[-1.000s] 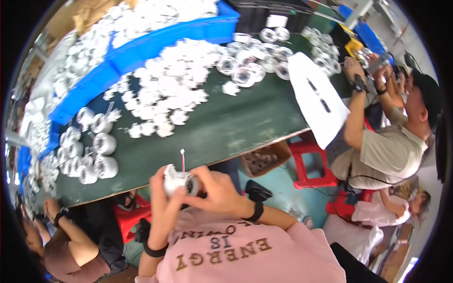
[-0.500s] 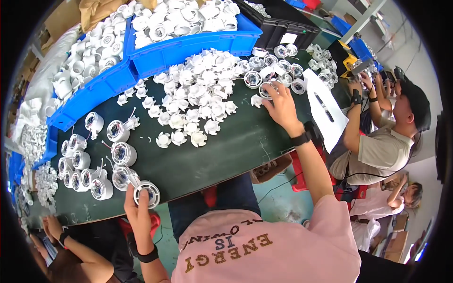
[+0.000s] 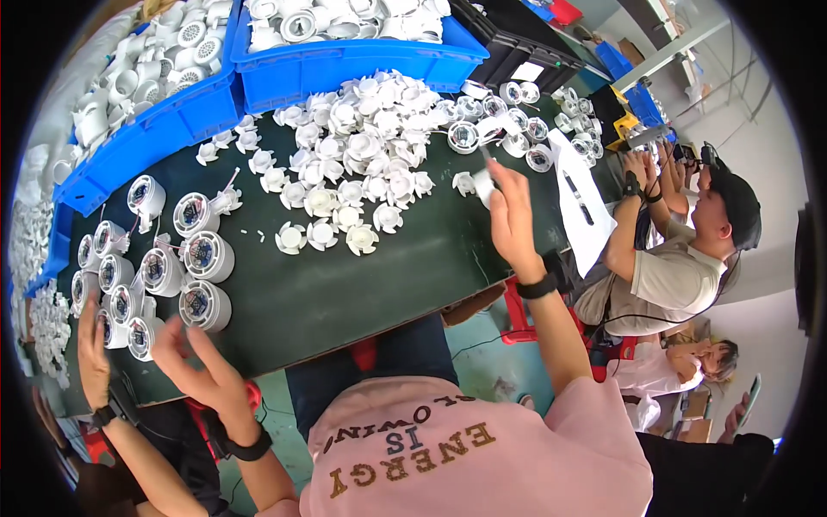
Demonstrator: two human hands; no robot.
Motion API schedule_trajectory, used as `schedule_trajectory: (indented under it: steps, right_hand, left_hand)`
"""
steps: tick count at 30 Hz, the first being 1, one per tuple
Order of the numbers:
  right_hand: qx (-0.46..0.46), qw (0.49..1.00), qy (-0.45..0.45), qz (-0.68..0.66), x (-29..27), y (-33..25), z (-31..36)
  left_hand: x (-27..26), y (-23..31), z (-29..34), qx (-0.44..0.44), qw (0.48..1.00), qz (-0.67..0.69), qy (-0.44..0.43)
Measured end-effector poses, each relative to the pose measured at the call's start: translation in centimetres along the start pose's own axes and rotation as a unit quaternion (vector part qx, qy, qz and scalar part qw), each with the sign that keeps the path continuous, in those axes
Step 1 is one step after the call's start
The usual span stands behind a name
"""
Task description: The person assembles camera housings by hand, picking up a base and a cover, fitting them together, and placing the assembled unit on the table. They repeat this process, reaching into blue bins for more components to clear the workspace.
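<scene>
Fan part (image 3: 484,183): one, white, pinched in right hand (image 3: 510,207), right of pile (image 3: 362,155)
Crates (image 3: 345,60): two, blue
Left hand (image 3: 202,362): spread, empty, at table (image 3: 345,284) edge

Blue bins (image 3: 345,65) of white parts fill the upper left, a red stool (image 3: 525,323) stands at centre right, below the dark green desk (image 3: 362,284).

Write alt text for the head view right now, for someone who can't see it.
Seen from above, a person's right hand lifts a small white plastic part over a dark green table, while the left hand hangs open and empty at the near edge beside round white housings. Loose white fan-shaped pieces and blue bins lie beyond.
</scene>
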State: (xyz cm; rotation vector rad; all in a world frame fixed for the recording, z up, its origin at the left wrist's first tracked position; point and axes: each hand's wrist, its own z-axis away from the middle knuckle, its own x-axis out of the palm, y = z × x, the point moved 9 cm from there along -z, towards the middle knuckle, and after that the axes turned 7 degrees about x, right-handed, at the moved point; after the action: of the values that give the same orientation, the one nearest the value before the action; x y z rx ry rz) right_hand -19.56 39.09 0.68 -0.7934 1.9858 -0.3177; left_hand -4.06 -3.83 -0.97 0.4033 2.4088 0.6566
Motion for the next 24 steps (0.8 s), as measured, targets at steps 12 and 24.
schedule_trajectory:
  steps: [12, 24]
  right_hand:
    - [0.034, 0.996, -0.009, 0.076, 3.7, 4.7, -1.0]
    - [0.022, 0.995, -0.016, 0.096, 3.8, 3.6, -0.9]
  left_hand:
    - [6.5, 4.1, 4.2, -0.042, 0.979, 0.168, -0.104]
    - [6.8, 4.8, 4.2, -0.002, 0.98, 0.155, -0.123]
